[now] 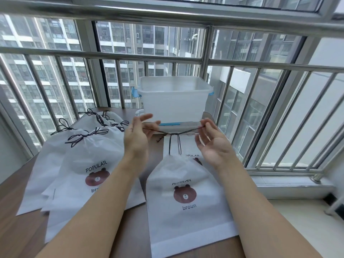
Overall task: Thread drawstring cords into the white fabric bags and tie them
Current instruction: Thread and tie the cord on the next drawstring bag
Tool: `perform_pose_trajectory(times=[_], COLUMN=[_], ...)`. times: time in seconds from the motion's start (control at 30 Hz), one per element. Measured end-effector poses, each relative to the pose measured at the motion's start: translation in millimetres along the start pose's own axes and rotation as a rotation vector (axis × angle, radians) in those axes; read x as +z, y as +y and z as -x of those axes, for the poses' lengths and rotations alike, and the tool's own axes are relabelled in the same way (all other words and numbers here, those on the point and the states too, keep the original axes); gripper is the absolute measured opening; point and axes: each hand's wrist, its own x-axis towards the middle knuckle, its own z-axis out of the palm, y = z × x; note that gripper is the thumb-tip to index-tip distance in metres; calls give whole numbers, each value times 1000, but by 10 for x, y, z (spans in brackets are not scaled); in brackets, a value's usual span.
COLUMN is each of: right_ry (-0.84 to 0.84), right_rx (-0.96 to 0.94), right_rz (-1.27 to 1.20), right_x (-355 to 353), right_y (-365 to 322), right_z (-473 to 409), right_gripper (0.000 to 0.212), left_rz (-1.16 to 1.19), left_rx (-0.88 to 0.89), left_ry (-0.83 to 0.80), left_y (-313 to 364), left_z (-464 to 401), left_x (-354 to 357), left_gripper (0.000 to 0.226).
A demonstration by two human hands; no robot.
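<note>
Pulling cord [173, 134] taut: L hand [136, 137] & R hand [214, 144] pinch-grip ends.

I see a big see-through plastic box [175, 98] with blue clips standing at the far edge of the brown wooden desk [11, 202], sitting on its flat lid [171, 124], and shiny metal window bars [119, 58] behind it with tall grey buildings [128, 41] outside.

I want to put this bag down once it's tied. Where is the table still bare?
Bare wood shows at the near left corner beside the finished bags, and in the strip between that pile and the bag being tied. Far side is crowded by the plastic bin.
</note>
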Motion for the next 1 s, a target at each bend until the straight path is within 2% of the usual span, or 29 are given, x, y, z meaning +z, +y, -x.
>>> perform_pose_trajectory(times=[0.07, 0.1, 0.17, 0.23, 0.3, 0.33, 0.43, 0.53, 0.63, 0.83, 1.0], right_ry=[86, 131, 256, 392, 437, 394, 117, -72, -171, -298, -301], right_rx=[9, -11, -46, -91, -188, -241, -289, -308, -303, -196, -173], right_rz=[-309, -390, -323, -63, 262, 426, 932, 1441, 1674, 1746, 1629], right_x=[-117, -179, -268, -285, -223, -166, -25, -4, -26, -89, -85], right_y=[-98, -136, -166, -156, -144, -143, -71, 38, 83, 129, 130], right_z=[-99, -147, -221, -233, -177, -130, 21, 97, 96, 16, 4], right_gripper=[20, 22, 26, 26, 26, 27, 18, 13, 24, 24, 46], left_rz=[12, -14, -165, -434, -744, -868, -1215, -1444, -1506, -1522, -1222], left_rx=[19, 33, 100, 196, 296, 336, 368, 323, 283, 232, 247], left_ry=[113, 156, 221, 212, 82, -20, -308, -444, -492, -588, -520], left_y=[82, 101, 113, 105, 81, 58, -8, -36, -66, -110, -149], left_z=[-81, -122, -187, -212, -179, -148, -35, -26, -29, -39, 17], left_x=[-89, -142, -235, -292, -309, -307, -282, -291, -306, -320, -193], left_gripper=[41, 40, 40, 40, 35, 29, 17, 20, 25, 27, 39])
